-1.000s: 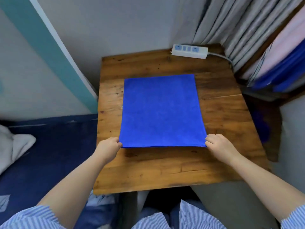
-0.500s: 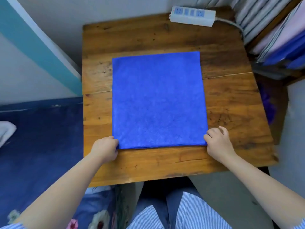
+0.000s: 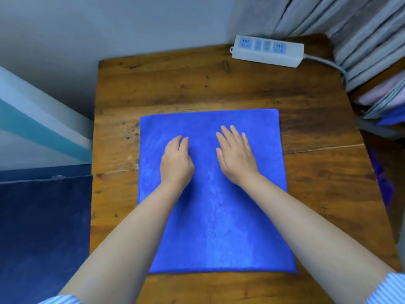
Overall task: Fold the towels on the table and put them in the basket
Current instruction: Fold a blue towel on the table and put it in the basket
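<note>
At nine o'clock a dark navy bed surface (image 3: 43, 227) lies beside the brown wooden tabletop (image 3: 317, 194), under a white and teal slanted panel (image 3: 39, 128). In the middle of the tabletop the bright blue rectangular microfibre towel (image 3: 217, 227) lies flat, its near edge toward six o'clock. The left hand (image 3: 176, 162) rests on the towel's far half, fingers loosely bent and holding nothing. Just to its three o'clock side, apart from it, the right hand (image 3: 235, 154) lies palm down on the cloth with fingers straight and slightly spread. At one o'clock a white power strip (image 3: 267, 51) sits at the tabletop's far edge, its grey cable running toward the grey pleated curtain (image 3: 350, 29). At three o'clock, pink and blue fabrics (image 3: 385, 99) are stacked beyond the tabletop's edge.
</note>
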Tool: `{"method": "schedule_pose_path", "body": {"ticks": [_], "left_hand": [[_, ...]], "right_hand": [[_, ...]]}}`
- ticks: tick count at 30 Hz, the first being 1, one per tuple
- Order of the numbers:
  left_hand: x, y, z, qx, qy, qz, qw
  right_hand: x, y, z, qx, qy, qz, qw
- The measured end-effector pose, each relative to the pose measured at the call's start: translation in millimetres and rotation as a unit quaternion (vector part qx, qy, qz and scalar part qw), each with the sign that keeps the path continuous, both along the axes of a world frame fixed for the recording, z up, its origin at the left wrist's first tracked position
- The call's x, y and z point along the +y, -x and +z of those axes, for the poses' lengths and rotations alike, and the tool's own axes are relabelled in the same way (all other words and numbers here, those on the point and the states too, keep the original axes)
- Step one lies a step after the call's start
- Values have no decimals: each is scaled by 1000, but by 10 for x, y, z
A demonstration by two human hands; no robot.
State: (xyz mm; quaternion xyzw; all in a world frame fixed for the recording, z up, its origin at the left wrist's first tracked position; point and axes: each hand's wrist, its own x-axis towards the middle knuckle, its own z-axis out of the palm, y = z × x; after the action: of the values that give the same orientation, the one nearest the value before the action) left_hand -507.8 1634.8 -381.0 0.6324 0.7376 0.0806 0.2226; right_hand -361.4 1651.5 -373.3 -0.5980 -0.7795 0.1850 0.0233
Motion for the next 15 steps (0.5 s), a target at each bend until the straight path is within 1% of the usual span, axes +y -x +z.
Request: {"method": "schedule_pose_path", "body": {"ticks": [2,3,5,7,9,11,15], "left_hand": [[227,2,-116,-4,-54,-16,998],[335,12,-181,0,-71,-36,997],[506,47,-244,13,-50,-75,996],[667,128,-287,41,8,-97,994],[729,284,-331,80,29,-119,989],[762,449,-335,99,33,-119,987],[838,761,-346,111,55,-50,991]], "right_hand": [[229,51,-38,23,40,-6,999],[340,60,-71,18,47,3,999],[482,55,-119,-6,59,32,998],[581,4,-198,-46,81,70,993],[610,-146,-254,-79,79,90,990],[659,-372,-261,-94,67,74,991],[798,-842,-256,-105,63,-27,992]]}}
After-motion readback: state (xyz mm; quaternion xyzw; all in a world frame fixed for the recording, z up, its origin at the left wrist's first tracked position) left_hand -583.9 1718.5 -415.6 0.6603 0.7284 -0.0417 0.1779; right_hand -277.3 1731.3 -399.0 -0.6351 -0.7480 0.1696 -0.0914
